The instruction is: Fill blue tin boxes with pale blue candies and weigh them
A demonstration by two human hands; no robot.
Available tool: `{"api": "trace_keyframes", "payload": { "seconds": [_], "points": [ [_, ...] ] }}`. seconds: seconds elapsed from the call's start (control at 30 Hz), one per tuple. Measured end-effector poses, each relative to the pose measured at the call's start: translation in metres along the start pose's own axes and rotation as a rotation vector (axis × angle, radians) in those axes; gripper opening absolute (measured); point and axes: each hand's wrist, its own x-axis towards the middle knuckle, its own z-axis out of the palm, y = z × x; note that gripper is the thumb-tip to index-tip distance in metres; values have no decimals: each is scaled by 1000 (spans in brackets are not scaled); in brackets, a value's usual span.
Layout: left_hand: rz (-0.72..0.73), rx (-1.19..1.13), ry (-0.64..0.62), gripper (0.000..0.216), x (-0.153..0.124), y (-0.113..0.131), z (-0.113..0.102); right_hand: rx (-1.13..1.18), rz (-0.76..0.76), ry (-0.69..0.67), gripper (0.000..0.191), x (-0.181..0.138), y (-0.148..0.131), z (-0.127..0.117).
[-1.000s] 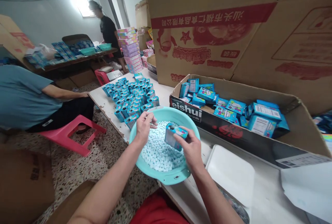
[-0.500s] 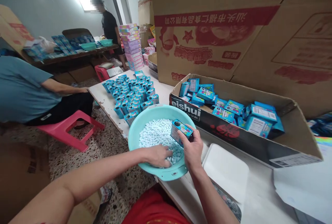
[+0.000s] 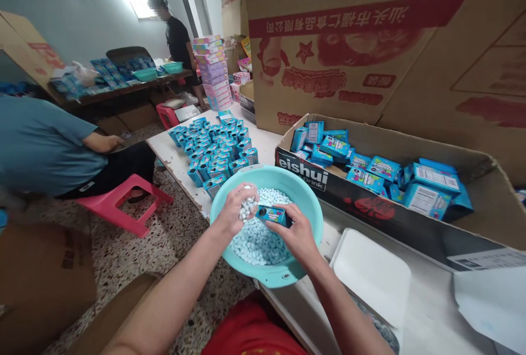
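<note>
A turquoise basin [image 3: 314, 234] holds a heap of small pale-blue candies [image 3: 263, 242]. Above the heap, my left hand [image 3: 235, 210] is cupped around a handful of the candies, close to the holed end of a small blue candy box [image 3: 272, 216]. That box lies tilted in my right hand [image 3: 299, 232], with the thumb on the near side and the fingers on the far side. A round dark hole shows at its left end. Behind the basin, many similar blue boxes [image 3: 217, 149] stand in a cluster, their holes facing up.
On the right stands an open cardboard tray [image 3: 390, 223] with blue boxes inside. A white lidded container [image 3: 372, 273] sits near my right forearm. Pink and purple boxes [image 3: 213, 73] are stacked behind. At left, a person in a blue shirt [image 3: 45, 141] sits on a pink stool [image 3: 127, 201].
My left hand has risen out of the heap with candies in it and moved to the box. My right hand has shifted slightly left, turning the box's holed end toward it.
</note>
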Motion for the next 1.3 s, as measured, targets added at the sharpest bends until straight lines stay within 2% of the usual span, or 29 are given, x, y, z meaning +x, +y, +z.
{"api": "trace_keyframes", "payload": {
  "seconds": [0.07,0.17,0.33,0.5,0.83,1.0,1.17,1.23,1.3],
  "points": [
    [58,-153,65,26,6,0,9,-3,-22,-48,29,-1,-2,1],
    [120,-213,154,26,14,-6,20,-10,-33,-52,28,-2,-4,0],
    [233,-153,201,28,15,-10,29,-12,-60,-20,29,-2,-5,0],
    [264,-62,202,32,12,-11,31,3,-117,-68,28,-3,-6,1],
    [273,9,253,42,17,-18,37,32,-47,-16,29,-2,-5,0],
    [275,33,201,42,19,-19,38,19,-65,-40,29,-2,-6,-1],
    [347,-60,234,45,17,0,37,25,-61,13,30,-1,-15,-10],
    [347,-63,186,44,14,3,40,15,-86,56,32,0,-19,-11],
    [311,-32,118,43,10,2,45,13,-105,37,30,0,-20,-10]
  ]
}}
